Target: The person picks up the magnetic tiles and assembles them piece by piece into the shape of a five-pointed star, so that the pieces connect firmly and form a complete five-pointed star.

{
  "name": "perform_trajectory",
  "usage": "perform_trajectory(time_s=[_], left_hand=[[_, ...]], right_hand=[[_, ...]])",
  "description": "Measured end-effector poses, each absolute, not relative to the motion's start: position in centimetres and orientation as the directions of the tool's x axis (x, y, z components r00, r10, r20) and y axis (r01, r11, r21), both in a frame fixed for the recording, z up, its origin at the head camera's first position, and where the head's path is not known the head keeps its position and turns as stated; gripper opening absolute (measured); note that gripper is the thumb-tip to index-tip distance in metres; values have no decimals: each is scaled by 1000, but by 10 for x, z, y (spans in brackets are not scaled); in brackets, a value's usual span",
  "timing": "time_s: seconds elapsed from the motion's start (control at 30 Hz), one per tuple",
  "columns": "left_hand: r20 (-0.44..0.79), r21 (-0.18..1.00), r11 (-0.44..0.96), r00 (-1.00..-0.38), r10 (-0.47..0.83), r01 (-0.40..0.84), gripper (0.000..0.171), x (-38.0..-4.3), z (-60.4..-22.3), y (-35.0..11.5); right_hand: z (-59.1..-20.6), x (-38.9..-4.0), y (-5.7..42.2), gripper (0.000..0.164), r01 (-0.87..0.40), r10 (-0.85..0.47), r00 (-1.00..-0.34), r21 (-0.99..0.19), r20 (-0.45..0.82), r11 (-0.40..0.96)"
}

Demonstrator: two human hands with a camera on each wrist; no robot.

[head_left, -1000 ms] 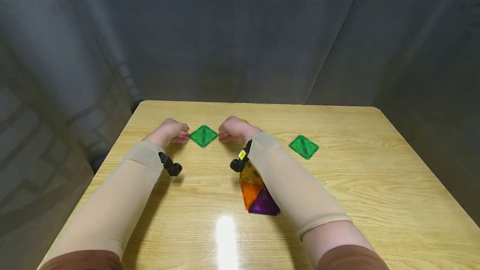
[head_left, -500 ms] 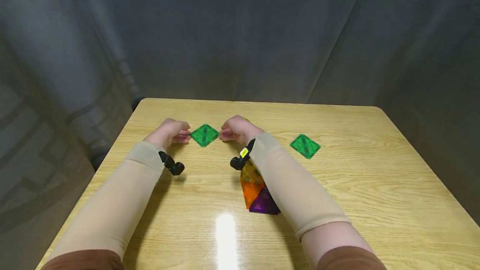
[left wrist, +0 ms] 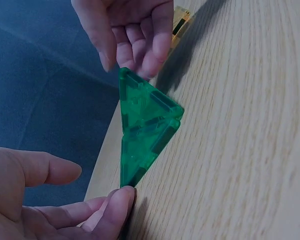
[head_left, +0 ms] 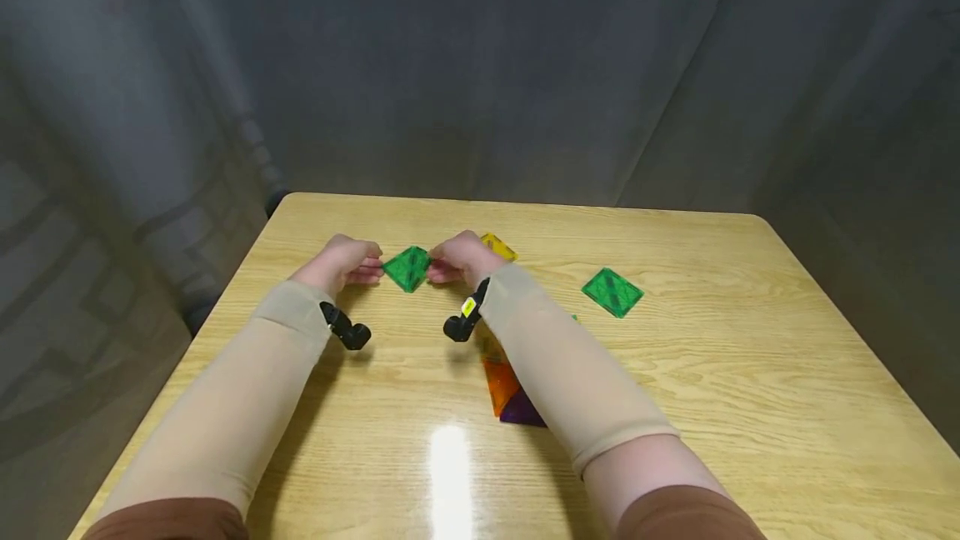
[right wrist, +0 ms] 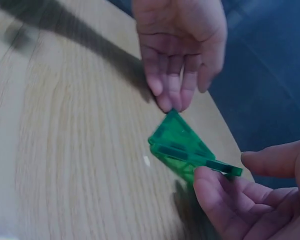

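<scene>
Fingers [left wrist: 115,210] of the left hand [head_left: 339,263] reach out nearly straight and close together, and from my remote seat I see a fingertip touching one corner of the green tile pair [head_left: 405,269]; the thumb stands well apart from them. On the opposite side of the pair, the right hand [head_left: 461,258] has its fingertips against the underside of the nearer triangle, which tilts up from the seam the two triangles share. The right thumb sits just beside that triangle's corner, and I cannot tell whether it pinches or only comes close.

I find the pair between the two hands, over the far part of the wooden table [head_left: 750,373]; how much of it rests on the wood I cannot make out. Well to the right of the pair, another green tile [head_left: 612,292] lies flat. Also right of the pair but closer to it, a yellow tile [head_left: 502,247] shows past the right wrist. Nearer to the person than the pair, and to its right, I see an amber tile [head_left: 490,347], an orange tile [head_left: 500,384] and a purple tile [head_left: 522,410], partly covered by the right sleeve [head_left: 566,357]. Grey curtain [head_left: 480,73] hangs beyond the pair.
</scene>
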State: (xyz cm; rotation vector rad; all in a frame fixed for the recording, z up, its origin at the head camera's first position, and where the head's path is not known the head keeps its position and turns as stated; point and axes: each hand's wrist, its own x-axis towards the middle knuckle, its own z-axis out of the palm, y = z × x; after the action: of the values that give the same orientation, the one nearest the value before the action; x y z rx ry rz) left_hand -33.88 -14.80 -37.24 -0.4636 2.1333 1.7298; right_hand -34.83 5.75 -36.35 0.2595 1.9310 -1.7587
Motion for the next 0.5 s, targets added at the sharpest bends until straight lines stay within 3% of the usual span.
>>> perform_trajectory(time_s=[0.23, 0.5], left_hand=[[-457, 871, 189, -889, -22, -453, 47, -338, -374, -143], [-418, 892, 192, -908, 9, -409, 31, -339, -379, -140]], right_hand=[[-364, -345, 56, 23, 455, -171, -857, -869, -486, 194], [-370, -345, 63, 22, 452, -167, -871, -887, -462, 92]])
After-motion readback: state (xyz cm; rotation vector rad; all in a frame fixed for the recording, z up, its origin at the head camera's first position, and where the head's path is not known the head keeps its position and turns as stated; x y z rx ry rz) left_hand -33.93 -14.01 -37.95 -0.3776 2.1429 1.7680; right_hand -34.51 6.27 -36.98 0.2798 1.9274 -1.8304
